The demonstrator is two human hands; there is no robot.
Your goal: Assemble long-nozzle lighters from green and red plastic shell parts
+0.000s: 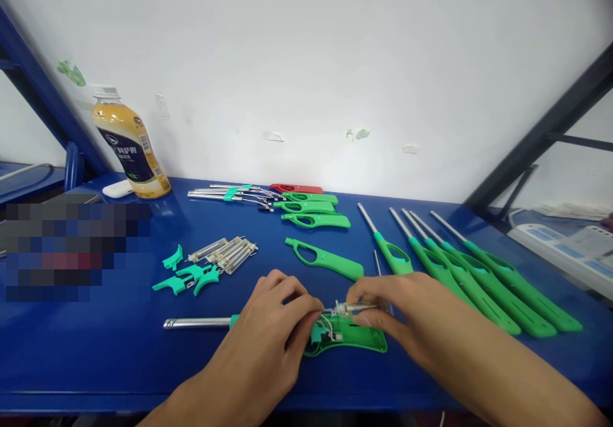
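A green lighter half-shell (366, 337) lies open near the front edge, with white wires and a teal trigger inside. Its metal tube (198, 323) points left. My left hand (275, 325) is closed over the shell's front part, its fingertips pinched by the wires. Between the thumb and fingers of my right hand (393, 306) is a clear fuel tank (345, 309), held just above the shell. A separate green shell half (328, 261) lies behind my hands. Several clear tanks (232, 254) and teal triggers (191, 277) rest to the left.
Assembled green lighters (479, 274) lie at the right. Tube assemblies (225, 194) and green shells (311, 207) lie at the back, beside a red shell (297, 188). A yellow bottle (129, 149) stands back left. A power strip (569, 254) is far right.
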